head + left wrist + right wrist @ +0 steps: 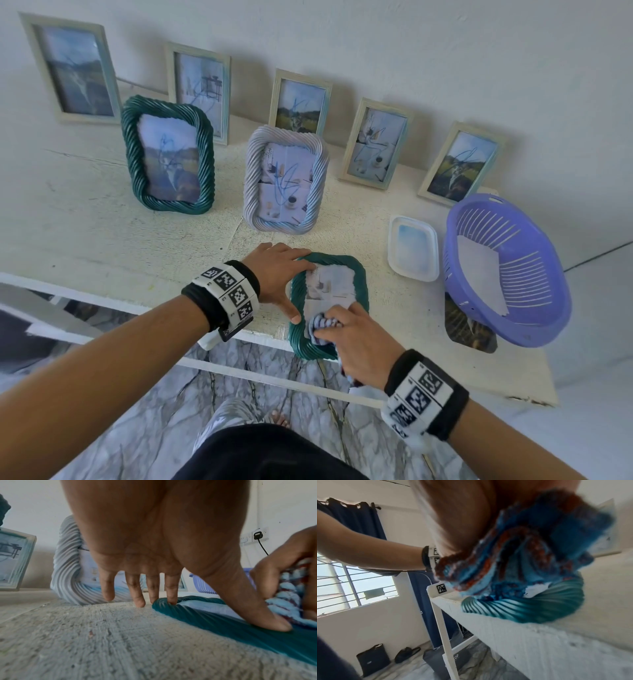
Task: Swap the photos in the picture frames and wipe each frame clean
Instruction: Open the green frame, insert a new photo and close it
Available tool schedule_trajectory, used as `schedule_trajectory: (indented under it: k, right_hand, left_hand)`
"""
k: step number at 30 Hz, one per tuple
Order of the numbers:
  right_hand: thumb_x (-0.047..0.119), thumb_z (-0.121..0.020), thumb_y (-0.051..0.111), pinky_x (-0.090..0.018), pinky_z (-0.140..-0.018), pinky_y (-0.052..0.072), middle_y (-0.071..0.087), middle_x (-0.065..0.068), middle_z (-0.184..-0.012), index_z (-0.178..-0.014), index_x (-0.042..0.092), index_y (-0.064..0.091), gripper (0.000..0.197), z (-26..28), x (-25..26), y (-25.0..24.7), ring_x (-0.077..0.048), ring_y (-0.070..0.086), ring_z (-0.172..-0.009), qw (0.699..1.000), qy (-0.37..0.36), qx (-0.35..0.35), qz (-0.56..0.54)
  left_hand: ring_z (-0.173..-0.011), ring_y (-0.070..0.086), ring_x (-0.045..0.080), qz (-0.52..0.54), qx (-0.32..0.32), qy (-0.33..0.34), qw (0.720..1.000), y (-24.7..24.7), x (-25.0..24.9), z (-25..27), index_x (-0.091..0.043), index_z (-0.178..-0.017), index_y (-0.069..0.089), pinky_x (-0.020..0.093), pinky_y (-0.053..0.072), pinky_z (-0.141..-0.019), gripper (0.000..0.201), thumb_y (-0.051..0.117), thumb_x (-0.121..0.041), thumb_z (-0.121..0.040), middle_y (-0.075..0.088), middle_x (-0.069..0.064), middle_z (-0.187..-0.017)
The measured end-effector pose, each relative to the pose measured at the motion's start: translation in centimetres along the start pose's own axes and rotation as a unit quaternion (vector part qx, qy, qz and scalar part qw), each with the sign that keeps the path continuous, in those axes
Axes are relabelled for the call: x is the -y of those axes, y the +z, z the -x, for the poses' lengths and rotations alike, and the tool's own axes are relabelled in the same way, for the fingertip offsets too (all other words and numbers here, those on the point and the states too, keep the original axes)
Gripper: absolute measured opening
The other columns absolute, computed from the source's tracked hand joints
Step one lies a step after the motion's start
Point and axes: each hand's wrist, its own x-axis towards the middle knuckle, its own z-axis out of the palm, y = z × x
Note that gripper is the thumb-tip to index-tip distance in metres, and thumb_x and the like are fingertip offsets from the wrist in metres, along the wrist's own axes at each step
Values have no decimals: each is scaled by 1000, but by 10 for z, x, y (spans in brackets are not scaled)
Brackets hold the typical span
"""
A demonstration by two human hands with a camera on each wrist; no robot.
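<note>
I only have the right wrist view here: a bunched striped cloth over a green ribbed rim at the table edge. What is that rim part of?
Observer: A dark green twisted-rope picture frame lying flat, its near end overhanging the white table.
Operator: Is the other hand involved?
Observer: Yes. The left hand rests on it with straight fingers, thumb on the left rim.
Operator: Where exactly is the cloth?
Observer: The right hand holds the blue striped cloth bunched on the frame's lower glass.

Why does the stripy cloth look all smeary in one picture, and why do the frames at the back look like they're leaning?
Right wrist view: the cloth is close and blurred, probably from wiping. Left wrist view: the left hand fills the shot, sharp. Head view: the wide lens tilts the back frames outward; light is soft.
</note>
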Motion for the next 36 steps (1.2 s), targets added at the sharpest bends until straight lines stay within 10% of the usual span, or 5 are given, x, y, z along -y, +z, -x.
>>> schedule_trajectory:
  k: [18,36]
  right_hand:
    - [16,-84,51,-32,-85,39,53,1,-121,-112,24,57,30,9,-19,6,-26,42,-110,999,29,44,-5]
    - [14,-92,52,-41,-98,37,38,-13,-132,-136,24,48,45,-52,-11,-39,-34,35,-114,996,84,20,11]
  left_hand:
    - [-143,21,23,17,-9,-3,1000,6,3,-3,-38,-150,19,49,22,-115,115,63,-85,-55,9,-9,-161]
    - [-140,25,23,40,-27,6,999,10,2,3,-35,-149,19,43,24,-114,110,65,-80,-60,13,-7,-161]
